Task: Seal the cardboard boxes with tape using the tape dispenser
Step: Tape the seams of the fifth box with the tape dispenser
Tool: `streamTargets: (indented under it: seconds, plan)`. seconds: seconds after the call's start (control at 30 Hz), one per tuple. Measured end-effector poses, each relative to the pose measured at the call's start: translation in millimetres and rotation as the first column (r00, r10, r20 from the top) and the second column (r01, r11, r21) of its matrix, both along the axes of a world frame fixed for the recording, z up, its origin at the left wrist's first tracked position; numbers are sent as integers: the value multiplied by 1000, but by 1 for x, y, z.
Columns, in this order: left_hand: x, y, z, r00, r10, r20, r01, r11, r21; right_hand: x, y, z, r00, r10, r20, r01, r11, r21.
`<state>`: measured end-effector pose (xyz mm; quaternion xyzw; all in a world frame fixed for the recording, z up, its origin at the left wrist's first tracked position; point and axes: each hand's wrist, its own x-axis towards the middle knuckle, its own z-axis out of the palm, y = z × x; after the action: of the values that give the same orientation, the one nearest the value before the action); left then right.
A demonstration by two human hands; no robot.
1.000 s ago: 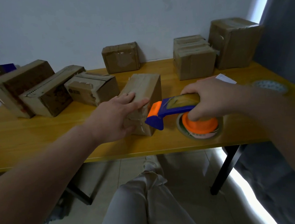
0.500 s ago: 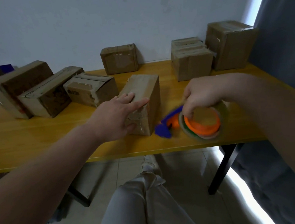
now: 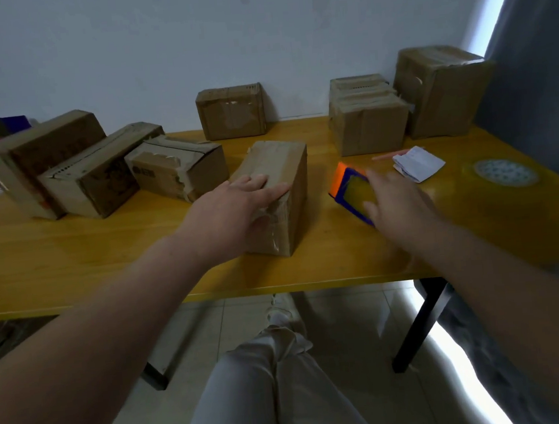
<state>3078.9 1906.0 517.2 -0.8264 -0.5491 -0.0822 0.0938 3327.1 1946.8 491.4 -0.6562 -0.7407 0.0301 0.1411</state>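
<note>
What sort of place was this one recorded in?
Likely an improvised packing station in a plain room: a yellow wooden table against a bare white wall, many cardboard boxes on it, and a tape dispenser.

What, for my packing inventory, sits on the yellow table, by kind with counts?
Cardboard boxes: 8
Tape dispenser: 1
Folded white paper: 1
Thin pink stick: 1
Round patterned disc: 1
Total: 12
Unclear items at the far left edge are left out.
</note>
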Motion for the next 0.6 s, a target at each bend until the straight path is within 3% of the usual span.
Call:
streamTargets:
  seconds: [0.2, 0.37, 0.47, 0.6]
  plan:
    - [1, -7, 3, 989, -39, 143, 35, 999, 32, -5, -11, -10, 993, 50, 107, -56, 997, 52]
    - [1, -7, 4, 984, -58, 171, 46, 996, 74, -25, -12, 12, 926, 360, -114, -312, 900, 304]
    - [2, -7, 6, 982, -85, 170, 74, 995, 71, -46, -11, 21, 846, 508, -162, -438, 835, 332]
    - [0, -7, 9, 984, -113, 141, 107, 993, 47, -58, -6, 22, 802, 565, -193, -499, 812, 305]
